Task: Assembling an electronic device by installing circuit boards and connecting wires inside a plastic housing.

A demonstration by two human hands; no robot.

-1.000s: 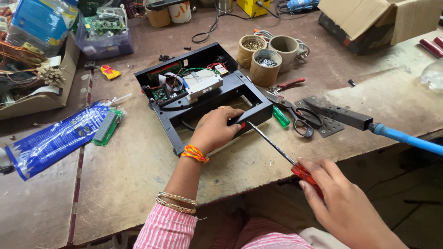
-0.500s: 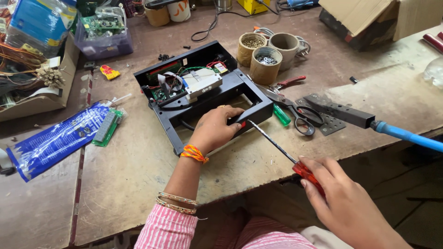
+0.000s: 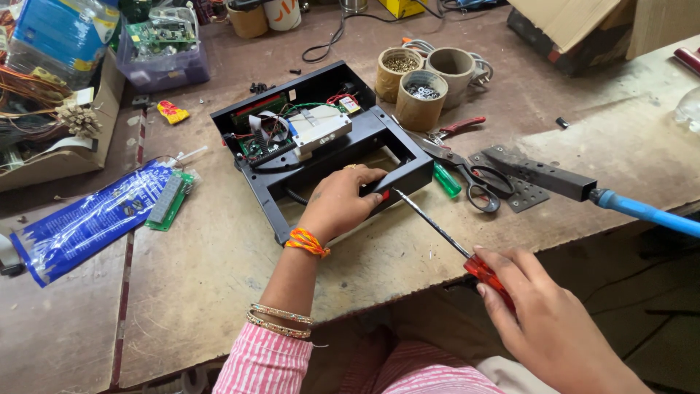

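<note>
A black open device case (image 3: 408, 157) with circuit boards and wires inside lies on the brown workbench (image 3: 204, 270). My left hand (image 3: 339, 201) grips the case's near front edge, thumb on the outer face. My right hand (image 3: 554, 321) holds a red-handled screwdriver (image 3: 445, 235); its long metal shaft points up-left, with the tip touching the case's front edge right beside my left thumb. Orange thread and bangles circle my left wrist.
Scissors (image 3: 477, 182), a green-handled tool (image 3: 447, 179) and red pliers (image 3: 456, 128) lie right of the case. Three cardboard cups (image 3: 419, 95) hold screws. A blue-handled metal tool (image 3: 583, 190), a blue plastic bag (image 3: 87, 222) and a green circuit board (image 3: 169, 198) lie nearby.
The screwdriver tip stays at the case's front edge; my right hand has shifted slightly. My left hand keeps its grip on the case.
</note>
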